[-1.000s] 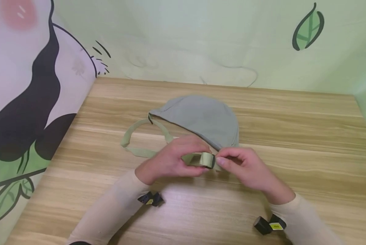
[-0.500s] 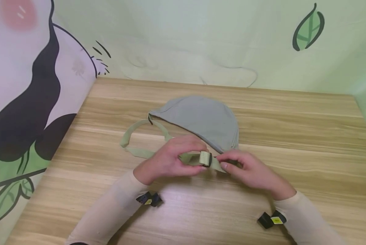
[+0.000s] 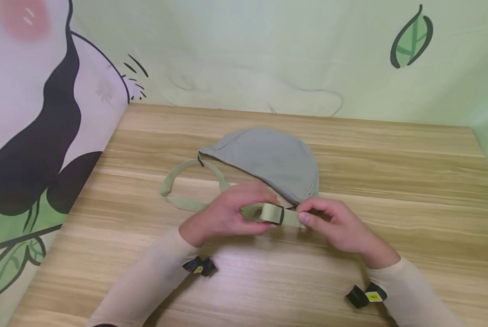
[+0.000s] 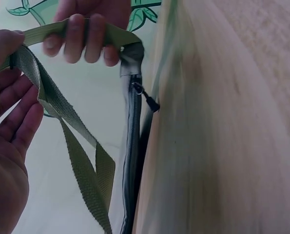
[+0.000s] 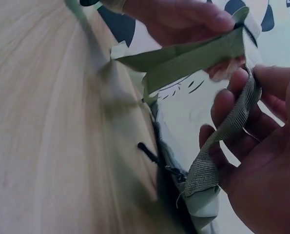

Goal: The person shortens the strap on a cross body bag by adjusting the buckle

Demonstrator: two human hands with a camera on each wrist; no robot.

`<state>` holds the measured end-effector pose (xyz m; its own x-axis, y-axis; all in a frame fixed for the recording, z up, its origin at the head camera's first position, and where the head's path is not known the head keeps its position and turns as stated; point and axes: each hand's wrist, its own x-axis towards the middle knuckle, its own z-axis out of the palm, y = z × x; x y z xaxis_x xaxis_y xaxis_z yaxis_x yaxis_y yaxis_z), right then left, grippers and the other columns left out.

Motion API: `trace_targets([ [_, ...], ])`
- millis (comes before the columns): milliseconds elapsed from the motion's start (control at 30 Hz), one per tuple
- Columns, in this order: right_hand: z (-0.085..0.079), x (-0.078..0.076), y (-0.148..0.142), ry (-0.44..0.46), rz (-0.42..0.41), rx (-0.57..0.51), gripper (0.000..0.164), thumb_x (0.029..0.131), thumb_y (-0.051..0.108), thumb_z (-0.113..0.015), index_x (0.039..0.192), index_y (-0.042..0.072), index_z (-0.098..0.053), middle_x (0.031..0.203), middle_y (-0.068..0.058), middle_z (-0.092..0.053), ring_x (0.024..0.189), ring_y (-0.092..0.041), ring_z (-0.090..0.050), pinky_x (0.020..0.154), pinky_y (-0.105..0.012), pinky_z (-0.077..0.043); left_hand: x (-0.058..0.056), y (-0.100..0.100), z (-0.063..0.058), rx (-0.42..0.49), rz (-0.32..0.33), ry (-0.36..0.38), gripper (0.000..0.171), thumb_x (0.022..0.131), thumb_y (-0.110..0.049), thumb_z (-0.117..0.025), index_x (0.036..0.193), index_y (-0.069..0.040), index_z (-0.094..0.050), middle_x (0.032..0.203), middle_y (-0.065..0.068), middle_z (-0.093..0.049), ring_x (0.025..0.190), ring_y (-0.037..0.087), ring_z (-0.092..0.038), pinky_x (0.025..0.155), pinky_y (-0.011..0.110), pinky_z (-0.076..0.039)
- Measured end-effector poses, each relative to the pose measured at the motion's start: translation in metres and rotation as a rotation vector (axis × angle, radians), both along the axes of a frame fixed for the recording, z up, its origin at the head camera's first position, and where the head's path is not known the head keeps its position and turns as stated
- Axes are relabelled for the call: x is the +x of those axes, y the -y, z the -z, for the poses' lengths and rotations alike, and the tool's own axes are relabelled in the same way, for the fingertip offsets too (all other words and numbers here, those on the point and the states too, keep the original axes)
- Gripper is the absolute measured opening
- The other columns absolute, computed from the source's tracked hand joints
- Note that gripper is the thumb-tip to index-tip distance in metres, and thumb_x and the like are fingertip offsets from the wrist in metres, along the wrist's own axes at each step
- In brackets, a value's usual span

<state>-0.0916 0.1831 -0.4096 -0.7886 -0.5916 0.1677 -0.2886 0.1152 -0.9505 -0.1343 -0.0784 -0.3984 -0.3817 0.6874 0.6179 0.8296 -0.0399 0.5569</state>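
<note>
A grey fabric waist bag [image 3: 268, 156] with a zipped edge lies on the wooden table. From its left corner a pale green webbing strap [image 3: 168, 186] curves toward the hands. My left hand [image 3: 227, 211] holds the strap at a dark slider buckle [image 3: 282, 215], thumb below and fingers above. A short loop of webbing [image 3: 270, 212] stands up beside that slider. To its right, my right hand [image 3: 337, 225] pinches the strap between thumb and fingers. In the right wrist view the strap [image 5: 232, 119] runs from the slider past those fingers to the bag's end.
A dark zipper pull [image 4: 152, 102] hangs off the bag's edge in the left wrist view. Behind the wooden table [image 3: 411, 181] rises a pale green printed backdrop [image 3: 244, 54]. Each sleeved wrist carries a small black device [image 3: 200, 266].
My right hand has shifted slightly right, away from the slider, and more flat webbing shows between them. The loop beside the slider looks longer. The left hand and bag stay nearly in place.
</note>
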Motion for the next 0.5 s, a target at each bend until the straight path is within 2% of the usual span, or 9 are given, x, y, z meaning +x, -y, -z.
trace_targets([
  [133, -0.006, 0.001, 0.004, 0.020, 0.015, -0.012, 0.012, 0.094, -0.003, -0.053, 0.100, 0.002, -0.063, 0.076, -0.009, -0.058, 0.066, -0.017, -0.057, 0.059, -0.031, -0.052, 0.001, -0.005, 0.002, -0.011, 0.004, 0.005, 0.032, 0.079, -0.021, -0.077, 0.108, -0.012, -0.067, 0.104, -0.004, -0.066, 0.099, 0.007, -0.058, 0.089, 0.024, -0.046],
  [267, -0.008, 0.002, 0.007, 0.041, 0.052, -0.069, 0.013, 0.094, -0.004, -0.052, 0.108, -0.004, -0.054, 0.078, -0.011, -0.057, 0.064, -0.019, -0.055, 0.057, -0.031, -0.050, 0.000, -0.009, 0.005, -0.022, -0.010, 0.004, 0.035, 0.078, -0.020, -0.078, 0.109, -0.012, -0.066, 0.106, -0.004, -0.066, 0.100, 0.006, -0.058, 0.090, 0.023, -0.046],
  [367, -0.010, 0.003, 0.008, 0.051, 0.050, -0.125, 0.016, 0.096, -0.005, -0.046, 0.113, -0.003, -0.047, 0.078, -0.014, -0.054, 0.066, -0.020, -0.051, 0.058, -0.030, -0.047, 0.000, -0.010, 0.006, -0.033, -0.029, -0.006, 0.036, 0.077, -0.021, -0.079, 0.109, -0.012, -0.066, 0.107, -0.004, -0.065, 0.100, 0.005, -0.057, 0.090, 0.022, -0.046],
  [500, -0.012, 0.004, 0.007, 0.048, 0.019, -0.144, 0.021, 0.098, -0.006, -0.040, 0.117, 0.001, -0.043, 0.078, -0.016, -0.049, 0.068, -0.020, -0.046, 0.058, -0.031, -0.044, 0.000, -0.013, 0.006, -0.050, -0.046, -0.009, 0.036, 0.078, -0.023, -0.079, 0.110, -0.013, -0.066, 0.107, -0.003, -0.066, 0.100, 0.005, -0.057, 0.091, 0.021, -0.045],
])
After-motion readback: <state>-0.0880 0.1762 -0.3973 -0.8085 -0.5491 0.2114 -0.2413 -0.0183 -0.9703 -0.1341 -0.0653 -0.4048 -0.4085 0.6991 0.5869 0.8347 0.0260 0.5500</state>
